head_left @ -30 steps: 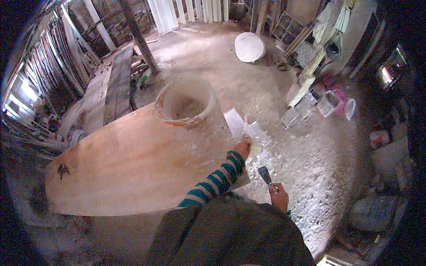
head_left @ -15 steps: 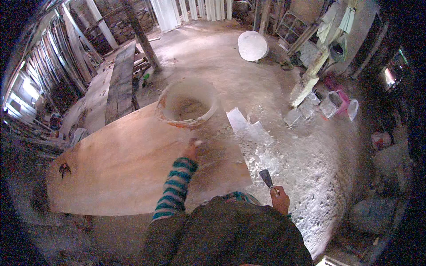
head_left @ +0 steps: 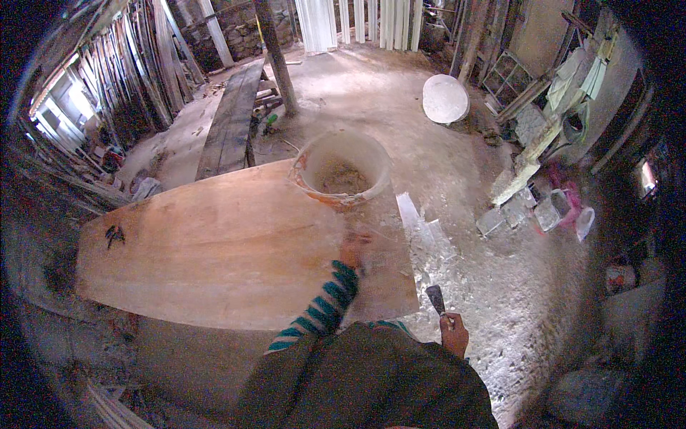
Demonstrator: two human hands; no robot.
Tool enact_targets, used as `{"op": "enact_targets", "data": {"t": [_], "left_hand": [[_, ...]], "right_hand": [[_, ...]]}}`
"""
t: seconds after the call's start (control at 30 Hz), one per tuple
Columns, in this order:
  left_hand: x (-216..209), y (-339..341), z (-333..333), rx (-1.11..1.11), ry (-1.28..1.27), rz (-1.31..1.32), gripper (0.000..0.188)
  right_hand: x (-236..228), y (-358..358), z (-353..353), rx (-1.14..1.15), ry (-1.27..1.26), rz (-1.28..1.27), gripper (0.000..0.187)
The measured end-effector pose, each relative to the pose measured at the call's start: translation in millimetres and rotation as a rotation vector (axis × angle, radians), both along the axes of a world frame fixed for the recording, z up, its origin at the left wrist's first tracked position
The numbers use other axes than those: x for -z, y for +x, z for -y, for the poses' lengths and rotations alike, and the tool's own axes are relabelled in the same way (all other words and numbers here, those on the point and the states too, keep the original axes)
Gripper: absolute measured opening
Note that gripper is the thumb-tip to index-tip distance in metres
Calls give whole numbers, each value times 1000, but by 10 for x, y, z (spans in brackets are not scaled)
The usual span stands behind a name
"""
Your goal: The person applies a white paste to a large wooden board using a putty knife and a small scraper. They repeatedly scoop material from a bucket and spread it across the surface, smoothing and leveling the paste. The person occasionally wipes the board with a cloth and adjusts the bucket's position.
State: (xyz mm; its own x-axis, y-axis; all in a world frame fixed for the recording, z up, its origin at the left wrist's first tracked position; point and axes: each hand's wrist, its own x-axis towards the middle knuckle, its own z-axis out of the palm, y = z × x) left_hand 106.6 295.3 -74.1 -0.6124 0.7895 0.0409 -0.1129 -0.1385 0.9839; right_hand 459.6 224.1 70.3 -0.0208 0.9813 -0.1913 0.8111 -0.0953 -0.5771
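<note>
My right hand [head_left: 454, 334] is closed around the handle of a putty knife [head_left: 435, 298], its dark flat blade pointing up and away, just off the right edge of a wooden board [head_left: 214, 250]. Over the right part of that board is my left hand [head_left: 355, 250], smeared by motion; whether its fingers hold anything cannot be made out. Beyond the left hand, a bucket [head_left: 307, 187] stands at the board's far right corner. Its rim is crusted and orange-stained, and some brownish stuff lies at the bottom.
White flakes and broken pale pieces [head_left: 431, 236] litter the floor right of the board. Farther off stand a round white lid-like thing [head_left: 445, 99], a wooden post [head_left: 275, 57] and a dark plank bench [head_left: 227, 125]. Clear plastic containers [head_left: 514, 211] lie at the right.
The view has turned, so the scene sits farther right. My left hand has swept right across the board and slightly nearer. The right hand still grips the putty knife.
</note>
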Motion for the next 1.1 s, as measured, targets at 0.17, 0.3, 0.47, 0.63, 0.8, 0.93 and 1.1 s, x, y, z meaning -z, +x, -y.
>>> {"op": "enact_targets", "data": {"t": [0.17,0.3,0.47,0.63,0.8,0.93,1.1], "left_hand": [[-1262,-989,252,-501,-189,-136,53],[-1285,-1370,-153,-504,-391,135,49],[-1003,-1541,-268,-364,-296,360,37],[-630,-1889,50,-525,-301,481,35],[-918,-1590,592,-466,-120,351,34],[-620,-1780,1684,-449,80,429,26],[-775,-1596,3108,-610,-58,405,27]], "right_hand": [[76,14,42,-38,39,-4,25],[111,2,55,-23,24,-52,24],[48,-6,73,-52,63,-95,23],[136,-35,58,-133,60,-54,24],[-43,-201,6,-153,-83,-7,31],[-5,-338,0,-244,24,-28,29],[-26,-445,-21,-294,-78,-65,30]]}}
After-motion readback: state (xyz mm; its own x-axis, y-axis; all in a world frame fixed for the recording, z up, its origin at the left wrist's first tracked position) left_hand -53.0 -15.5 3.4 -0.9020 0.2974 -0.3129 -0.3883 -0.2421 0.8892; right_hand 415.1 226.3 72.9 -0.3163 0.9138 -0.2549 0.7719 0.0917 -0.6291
